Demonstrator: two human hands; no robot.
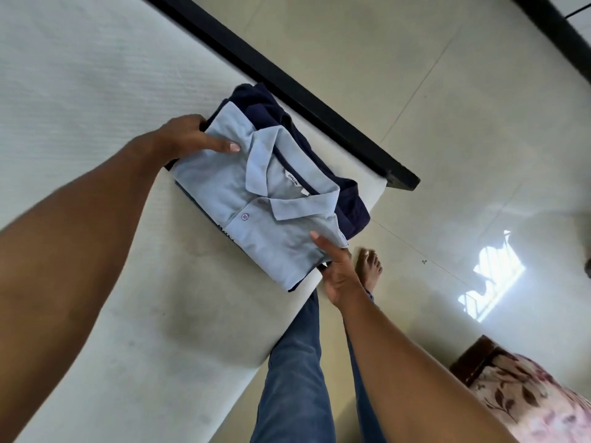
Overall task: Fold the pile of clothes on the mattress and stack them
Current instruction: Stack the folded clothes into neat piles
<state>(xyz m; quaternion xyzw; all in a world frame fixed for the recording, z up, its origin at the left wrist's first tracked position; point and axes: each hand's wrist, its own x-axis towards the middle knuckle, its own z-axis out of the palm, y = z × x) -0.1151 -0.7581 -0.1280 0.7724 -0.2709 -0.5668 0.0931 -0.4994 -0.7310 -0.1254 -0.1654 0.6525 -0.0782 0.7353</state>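
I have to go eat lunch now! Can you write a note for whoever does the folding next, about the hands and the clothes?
Left hand: grips the far-left edge of the folded light blue polo, thumb on top.
Right hand: grips its near-right edge, thumb on top, fingers hidden underneath.
Clothes: the polo lies on top of folded navy clothes, near the mattress corner.
Done: this stack is folded.
Left: probably let go and straighten the stack. No unfolded clothes are in view.

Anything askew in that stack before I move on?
Yes: the light blue polo sits offset on the navy clothes beneath, which stick out along its far side. The stack also sits right at the mattress edge.
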